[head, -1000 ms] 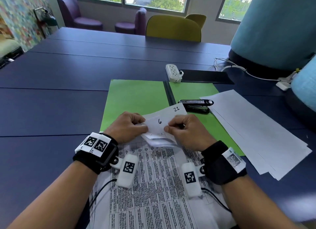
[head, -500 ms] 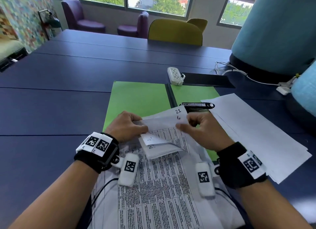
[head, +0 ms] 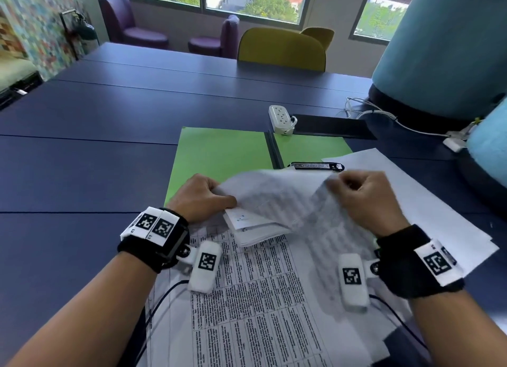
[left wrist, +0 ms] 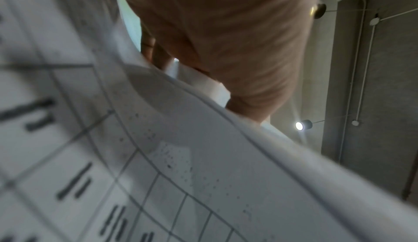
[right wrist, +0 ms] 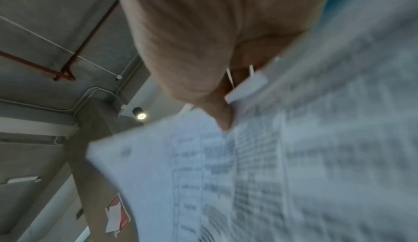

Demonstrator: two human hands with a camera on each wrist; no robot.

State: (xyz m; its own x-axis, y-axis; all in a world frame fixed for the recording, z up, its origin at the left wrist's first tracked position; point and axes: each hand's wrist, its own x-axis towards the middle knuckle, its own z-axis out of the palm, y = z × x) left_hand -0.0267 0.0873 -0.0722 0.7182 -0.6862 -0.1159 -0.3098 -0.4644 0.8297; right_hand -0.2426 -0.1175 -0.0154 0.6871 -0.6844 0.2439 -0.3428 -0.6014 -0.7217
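While aloft, sheet (head: 277, 196) in right grip (head: 367, 199)

Printed sheet (head: 277, 199) lifted, blurred — over folded white stack (head: 255, 227).

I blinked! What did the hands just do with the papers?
The right hand, pinching the top printed white sheet, swung rightward, peeling it open. The left hand still grips the corner of the paper stack; green card folder and white power strip unmoved.

Two hands (head: 201, 199) (head: 367, 199), one lifted sheet (head: 274, 191), one green folder (head: 219, 152), one power strip (head: 279, 118), one stapler (head: 317, 166)
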